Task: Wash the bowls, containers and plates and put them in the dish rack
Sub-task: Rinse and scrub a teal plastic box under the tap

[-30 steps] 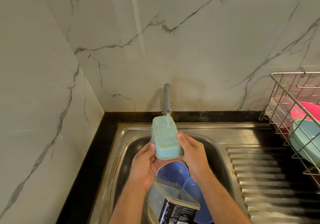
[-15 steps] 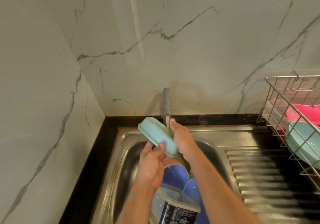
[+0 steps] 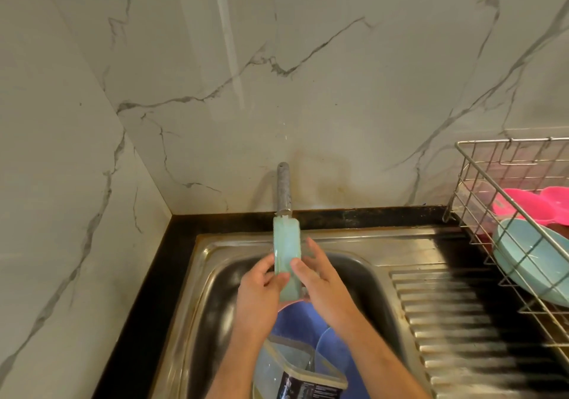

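Note:
A pale green rectangular container lid (image 3: 287, 246) stands on edge under the tap (image 3: 284, 189), its top end at the spout. My left hand (image 3: 259, 294) grips its lower left side. My right hand (image 3: 323, 281) holds its right side with thumb and fingers. Below them in the steel sink (image 3: 215, 281) lie blue plates (image 3: 304, 321) and a clear plastic container (image 3: 295, 371) with a dark label. The wire dish rack (image 3: 480, 180) at the right holds a light blue bowl (image 3: 535, 257) and a pink item (image 3: 529, 204).
A ribbed steel drainboard (image 3: 455, 331) lies between the sink and the rack. A black counter strip (image 3: 147, 291) borders the sink on the left and at the back. Marble walls stand close on the left and behind the tap.
The green lid has been turned from flat-on and then tilted to standing edge-on under the spout. Both hands shifted their grip lower on it.

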